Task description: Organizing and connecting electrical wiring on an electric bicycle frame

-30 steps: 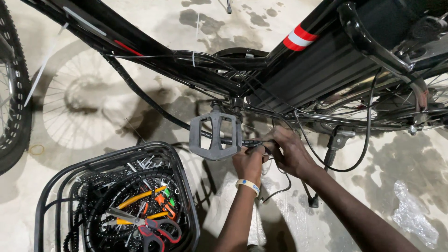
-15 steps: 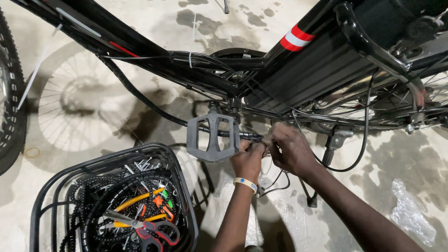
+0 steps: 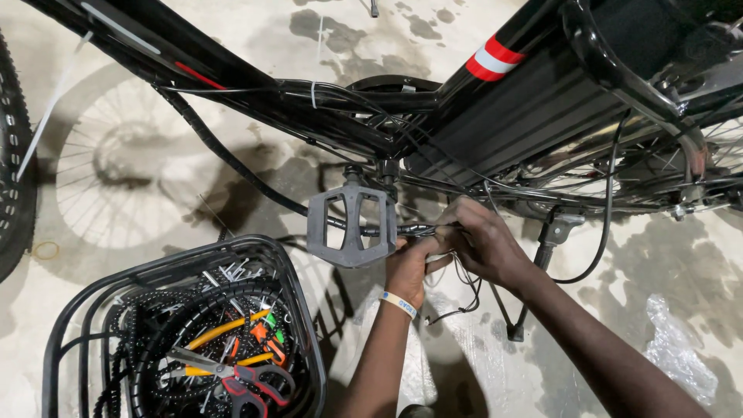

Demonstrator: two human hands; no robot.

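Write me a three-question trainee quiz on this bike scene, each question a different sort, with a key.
1. True or false: the grey rectangular plastic pedal lies inside the black wire basket.
2. Multiple choice: the left hand wears (A) a glove, (B) a white wristband, (C) a watch.
3. Fill in: both hands, the right hand included, pinch thin black ____ beside the pedal.

Key: 1 false, it is mounted on the black bicycle frame; 2 B; 3 cables.

Glossy black metal frame (image 3: 232, 85), matt, perhaps plastic pedal (image 3: 352, 228), rough stained concrete floor (image 3: 255, 31)
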